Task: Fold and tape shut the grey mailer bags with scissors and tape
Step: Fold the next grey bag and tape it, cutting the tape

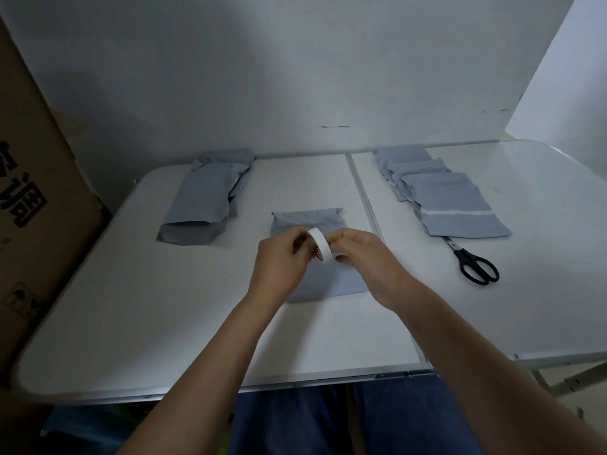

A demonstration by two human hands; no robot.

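Note:
A grey mailer bag (307, 221) lies flat in the middle of the white table (131, 307), its far end folded over. Above it my left hand (279, 261) grips a white roll of tape (320, 246), held upright. My right hand (361, 254) pinches at the roll's rim from the right side. Black scissors (474, 262) lie on the table to the right, blades tucked under a taped bag. A pile of unsealed grey bags (207, 195) sits at the back left.
Several folded and taped grey bags (453, 200) overlap in a row at the back right. A large cardboard box (36, 192) stands against the table's left side. White panels wall in the back. A seam (364, 198) divides the tabletop.

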